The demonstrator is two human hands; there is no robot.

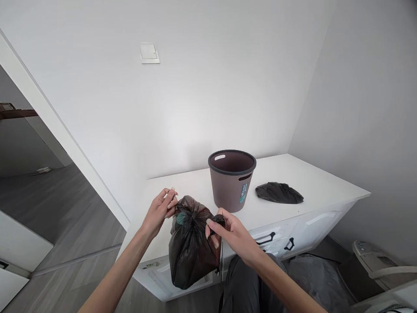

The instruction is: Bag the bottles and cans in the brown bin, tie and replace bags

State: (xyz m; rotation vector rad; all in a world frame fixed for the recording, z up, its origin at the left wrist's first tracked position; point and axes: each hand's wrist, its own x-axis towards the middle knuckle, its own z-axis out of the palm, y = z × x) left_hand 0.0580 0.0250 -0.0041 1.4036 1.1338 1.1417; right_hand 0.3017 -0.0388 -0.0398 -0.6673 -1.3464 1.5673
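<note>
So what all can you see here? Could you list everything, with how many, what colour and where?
Filled bag: 1, black, between the hands
Bin: 1, brownish with dark rim, on cabinet
Crumpled bag: 1, black, right of bin
Cabinet: 1, white, against wall
Handles: at least 2, black, cabinet front
Switch: 1, white, wall
Door frame: 1, white, left
Plastic sheeting: count unclear, translucent, floor
Unidentified object: 1, greyish, lower right
Trousers: dark grey, below
Left hand, right hand: pinching filled bag's top
</note>
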